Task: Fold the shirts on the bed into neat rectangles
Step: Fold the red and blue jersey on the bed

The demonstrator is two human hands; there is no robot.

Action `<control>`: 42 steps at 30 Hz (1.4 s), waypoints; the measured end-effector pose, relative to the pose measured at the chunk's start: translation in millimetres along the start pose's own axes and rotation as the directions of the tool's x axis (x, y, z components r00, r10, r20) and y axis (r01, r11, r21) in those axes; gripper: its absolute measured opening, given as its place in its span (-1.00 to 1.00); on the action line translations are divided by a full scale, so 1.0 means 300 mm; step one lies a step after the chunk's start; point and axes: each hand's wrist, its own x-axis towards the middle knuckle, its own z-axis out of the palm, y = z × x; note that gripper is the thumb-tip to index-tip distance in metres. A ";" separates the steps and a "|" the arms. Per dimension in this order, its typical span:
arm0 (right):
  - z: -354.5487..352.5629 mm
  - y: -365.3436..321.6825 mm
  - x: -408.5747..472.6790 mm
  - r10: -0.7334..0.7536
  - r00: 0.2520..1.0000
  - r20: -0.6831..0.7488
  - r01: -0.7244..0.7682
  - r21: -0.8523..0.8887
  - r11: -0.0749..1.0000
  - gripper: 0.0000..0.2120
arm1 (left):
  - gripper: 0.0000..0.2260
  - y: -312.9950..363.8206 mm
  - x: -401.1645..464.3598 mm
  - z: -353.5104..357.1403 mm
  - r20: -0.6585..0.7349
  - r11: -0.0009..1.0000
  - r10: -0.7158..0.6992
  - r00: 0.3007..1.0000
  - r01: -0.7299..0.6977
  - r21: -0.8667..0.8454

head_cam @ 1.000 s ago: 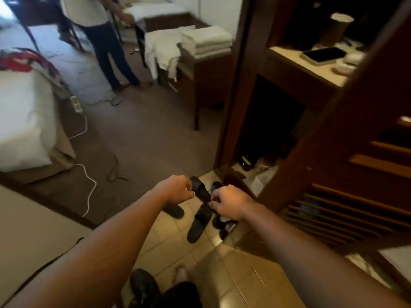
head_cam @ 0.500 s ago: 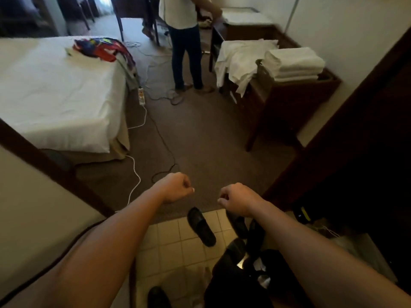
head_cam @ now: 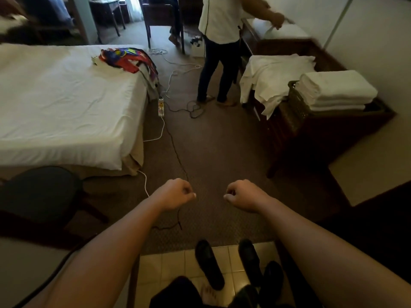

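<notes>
Both the left hand and right hand are curled into empty fists, well short of the white-sheeted bed; the multicoloured shirt heap lies on the bed's far corner.

Hotel-type bedroom. Bed with white sheet, left of frame; stacked white towels on dark wooden furniture, right; brown carpet centre; tiled entry floor with slippers, bottom.

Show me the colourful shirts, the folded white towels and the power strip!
Colourful shirt pile (head_cam: 124, 60): head view, red fabric in its middle.
Folded white towel stack (head_cam: 335, 90): head view, top towel.
White power strip (head_cam: 161, 106): head view, its body.
</notes>
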 end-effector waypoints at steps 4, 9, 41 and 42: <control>-0.083 -0.022 0.170 -0.025 0.999 0.032 0.025 0.017 1.000 -0.80 | -0.76 -0.039 0.138 -0.108 0.002 1.000 -0.019 1.000 0.019 0.015; -0.208 -0.061 0.459 -0.040 0.999 -0.004 0.040 0.178 0.983 -0.82 | -0.74 -0.124 0.375 -0.330 -0.047 0.999 -0.034 0.998 0.035 0.023; -1.410 -0.362 2.542 -0.328 0.923 0.202 0.343 -0.046 0.938 -0.78 | -0.78 -0.538 1.940 -1.606 -0.253 0.922 -0.357 0.899 0.296 -0.249; -1.448 -0.364 2.600 -0.324 0.922 0.212 0.345 -0.072 0.936 -0.78 | -0.78 -0.540 1.976 -1.628 -0.253 0.915 -0.368 0.895 0.302 -0.267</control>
